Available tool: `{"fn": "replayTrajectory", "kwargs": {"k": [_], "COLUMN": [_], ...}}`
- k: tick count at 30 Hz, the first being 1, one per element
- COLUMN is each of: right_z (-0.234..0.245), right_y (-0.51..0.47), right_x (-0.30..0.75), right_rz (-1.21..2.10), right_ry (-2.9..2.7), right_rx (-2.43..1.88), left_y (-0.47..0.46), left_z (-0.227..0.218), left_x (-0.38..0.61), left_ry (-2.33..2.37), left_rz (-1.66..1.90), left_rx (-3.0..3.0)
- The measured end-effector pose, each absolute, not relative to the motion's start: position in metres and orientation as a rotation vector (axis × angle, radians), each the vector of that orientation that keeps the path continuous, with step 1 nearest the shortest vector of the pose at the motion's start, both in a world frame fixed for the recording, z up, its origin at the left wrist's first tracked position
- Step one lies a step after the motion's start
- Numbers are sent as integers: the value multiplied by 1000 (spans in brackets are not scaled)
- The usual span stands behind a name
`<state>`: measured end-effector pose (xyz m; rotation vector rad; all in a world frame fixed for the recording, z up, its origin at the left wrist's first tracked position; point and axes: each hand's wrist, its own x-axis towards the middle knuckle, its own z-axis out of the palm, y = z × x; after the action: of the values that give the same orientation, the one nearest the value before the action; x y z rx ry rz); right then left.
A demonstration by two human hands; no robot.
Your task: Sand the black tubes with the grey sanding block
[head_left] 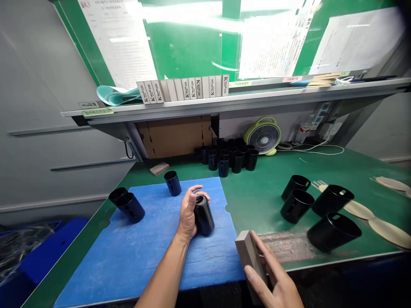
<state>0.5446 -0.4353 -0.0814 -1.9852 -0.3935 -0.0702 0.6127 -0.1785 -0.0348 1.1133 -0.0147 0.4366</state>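
My left hand is wrapped round a black cylindrical housing that lies tilted on the blue mat, its open end facing away from me. My right hand grips a grey sanding block near the table's front edge, to the right of the mat. Another black cylinder stands upright at the mat's far edge. Two more black cylinders lie at the mat's left corner.
A cluster of several small black cylinders stands at the back by a green desk fan. Several larger black cups lie on the green table at right, beside beige sanding pads. A shelf holds boxed sanding blocks.
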Motion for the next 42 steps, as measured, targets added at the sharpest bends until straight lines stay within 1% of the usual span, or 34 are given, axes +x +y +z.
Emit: {"fn": "replayTrajectory", "kwargs": {"k": [3, 6, 11, 17, 20, 24, 27, 30, 33, 35, 37, 40, 42], "right_z": [-86, -82, -73, -60, -49, -36, -26, -14, -12, -20, -33, -52, -60], "right_y": [-437, -436, -427, -416, -396, -354, -339, -354, -384, -401, -412, -419, -420], "right_x": [543, 545, 548, 556, 555, 565, 594, 630, 647, 644, 634, 620, 613], "right_rz": [-76, -88, -156, -373, -511, -601, -616, -568, -364, -202, -116, -100, -97], "right_ry": [-419, -422, -353, -572, -696, -879, -776, -512, -334, -235, -148, -80, -94], "right_rx": [-1982, -1993, -2002, -2057, -2095, -2088, -2081, -2030, -1845, -1719, -1623, -1546, -1558], "left_y": [-178, -178, -177, -180, -181, -180, -179, -179, -177, -175, -173, -178, -184], "left_z": [-36, -39, -44, -44, -42, -41, -42, -42, -38, -34, -30, -29, -30], "left_x": [611, 609, 609, 609, 609, 610, 610, 605, 596, 588, 580, 568, 562], "left_ry": [-108, -111, -59, -15, 1, 56, 80, 18, -76, -156, -218, -172, -115], "left_rz": [430, 333, 215, 194, 197, 215, 236, 199, 200, 232, 231, 195, 281], "left_rx": [1310, 1397, 1332, 1285, 1283, 1318, 1324, 1322, 1364, 1426, 1540, 1803, 1993]}}
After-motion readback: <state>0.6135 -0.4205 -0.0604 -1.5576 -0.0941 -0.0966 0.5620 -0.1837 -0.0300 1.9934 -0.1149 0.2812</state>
